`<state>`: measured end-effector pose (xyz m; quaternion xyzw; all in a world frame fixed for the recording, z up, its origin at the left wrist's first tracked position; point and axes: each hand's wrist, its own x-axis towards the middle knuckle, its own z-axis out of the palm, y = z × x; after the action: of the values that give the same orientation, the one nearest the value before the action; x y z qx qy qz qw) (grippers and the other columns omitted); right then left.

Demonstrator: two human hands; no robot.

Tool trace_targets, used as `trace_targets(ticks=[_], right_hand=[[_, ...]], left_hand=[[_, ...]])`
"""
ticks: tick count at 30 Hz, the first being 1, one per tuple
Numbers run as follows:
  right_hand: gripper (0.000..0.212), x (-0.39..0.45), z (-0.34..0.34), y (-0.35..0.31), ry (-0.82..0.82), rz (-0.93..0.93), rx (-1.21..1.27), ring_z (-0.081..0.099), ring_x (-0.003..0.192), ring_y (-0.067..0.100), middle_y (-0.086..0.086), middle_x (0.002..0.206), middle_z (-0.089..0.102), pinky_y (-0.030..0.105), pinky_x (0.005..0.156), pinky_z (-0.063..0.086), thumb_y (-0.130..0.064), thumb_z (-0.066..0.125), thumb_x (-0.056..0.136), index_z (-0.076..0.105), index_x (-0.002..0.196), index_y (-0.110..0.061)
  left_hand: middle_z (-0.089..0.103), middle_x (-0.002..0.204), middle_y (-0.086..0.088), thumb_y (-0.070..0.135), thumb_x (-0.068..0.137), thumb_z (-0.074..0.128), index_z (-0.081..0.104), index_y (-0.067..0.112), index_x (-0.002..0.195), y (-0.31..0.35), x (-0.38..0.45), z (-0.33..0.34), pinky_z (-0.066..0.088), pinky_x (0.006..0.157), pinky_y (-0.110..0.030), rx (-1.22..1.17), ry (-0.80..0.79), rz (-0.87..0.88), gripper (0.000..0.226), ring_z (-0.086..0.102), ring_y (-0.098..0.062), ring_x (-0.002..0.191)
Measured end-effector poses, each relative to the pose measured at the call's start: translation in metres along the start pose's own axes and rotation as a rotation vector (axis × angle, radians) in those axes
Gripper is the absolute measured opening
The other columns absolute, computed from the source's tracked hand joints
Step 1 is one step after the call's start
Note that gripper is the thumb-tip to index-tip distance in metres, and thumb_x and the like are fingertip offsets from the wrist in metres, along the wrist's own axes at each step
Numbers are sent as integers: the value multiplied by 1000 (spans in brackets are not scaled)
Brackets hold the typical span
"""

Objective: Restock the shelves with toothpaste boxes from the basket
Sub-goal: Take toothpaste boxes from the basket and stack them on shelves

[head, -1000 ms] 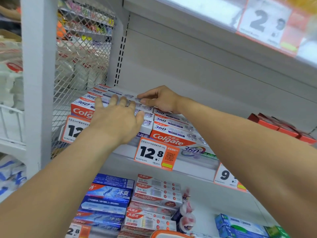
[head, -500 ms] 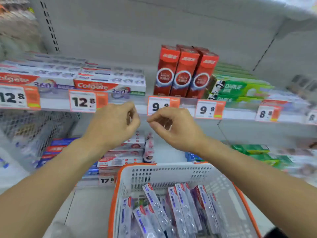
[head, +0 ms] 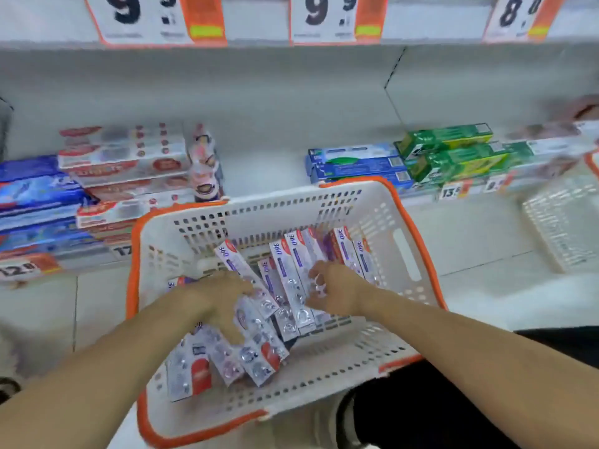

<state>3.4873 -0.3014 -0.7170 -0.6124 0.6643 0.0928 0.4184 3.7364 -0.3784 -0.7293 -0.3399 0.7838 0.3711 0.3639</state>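
A white basket with an orange rim [head: 418, 241] sits on the floor below me, in front of the low shelf. Several white-and-purple toothpaste boxes [head: 291, 280] lie loose inside it, some leaning on the far wall, others flat near me [head: 194, 367]. My left hand [head: 220, 299] reaches into the basket with spread fingers resting on the boxes at the left. My right hand [head: 334, 290] hovers over the middle boxes, its fingers loosely curled and touching them. No box is lifted. The picture is blurred by motion.
The low shelf behind the basket holds blue boxes [head: 35, 192] and red-and-white boxes [head: 123, 157] at the left, and blue boxes [head: 356, 163] and green boxes [head: 453, 153] at the right. A second white basket [head: 564, 222] stands at the far right. Price tags [head: 155, 17] line the shelf edge above.
Both hands left the upper shelf, came down past the price tags and dropped into the basket. My view swung from the shelf down to the basket.
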Motion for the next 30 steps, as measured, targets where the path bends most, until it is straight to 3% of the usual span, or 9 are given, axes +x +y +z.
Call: trace_targets(ticks=[3,7,11,13,16,20,23,25,30], right_hand=[[47,3,18,-17,-118,45,96,64,83,25,7,100,68,37,80,55,-38,75,83,53,118,-16],[56,6,31,-47,-258,73,154,59,97,23,1,107,58,34,82,49,-41,79,81,51,122,-15],[62,11,42,-59,-266,129,172,60,99,25,3,107,60,38,89,52,-44,82,77,51,122,-14],[54,13,43,-62,-202,171,210,62,96,25,4,106,63,37,84,52,-41,79,80,53,118,-13],[35,19,46,-63,58,263,274,65,92,25,9,103,69,35,80,55,-31,73,86,61,109,-8],[25,28,62,-73,193,254,215,63,81,22,3,91,67,31,72,53,-34,72,86,58,96,-16],[33,34,74,-83,205,224,106,63,92,26,6,100,68,28,72,46,-40,67,88,60,110,-17],[41,36,78,-85,182,216,35,64,99,28,9,104,68,29,73,45,-40,70,87,59,117,-14],[78,36,76,-86,84,219,-3,62,111,30,14,124,61,34,87,51,-36,84,77,44,138,-9]], left_hand=[[32,135,5,54,54,92,44,24,140,-24,5,9,37,109,-34,3,-36,42,103,34,-19,128],[44,126,4,30,63,92,53,22,130,-49,9,13,44,99,-35,31,120,100,78,46,-20,119],[53,125,2,32,73,84,57,20,134,-61,6,16,44,97,-29,19,222,195,67,52,-17,115],[53,120,5,39,73,84,59,22,132,-65,0,11,43,92,-23,3,272,249,67,53,-14,112],[50,120,12,47,69,86,62,25,126,-69,-18,-3,38,89,-17,-32,328,286,66,50,-8,112],[66,98,19,54,62,87,67,30,104,-68,-54,-22,52,74,-24,-227,392,272,52,63,1,86],[69,74,13,60,60,83,66,28,78,-69,-79,-31,52,63,-31,-336,493,197,40,65,-5,69],[60,56,11,59,63,82,54,25,61,-69,-93,-33,42,51,-29,-349,531,144,44,55,-5,52],[62,51,0,54,78,75,52,9,67,-62,-116,-33,45,38,-25,-410,607,-75,52,59,-11,38]])
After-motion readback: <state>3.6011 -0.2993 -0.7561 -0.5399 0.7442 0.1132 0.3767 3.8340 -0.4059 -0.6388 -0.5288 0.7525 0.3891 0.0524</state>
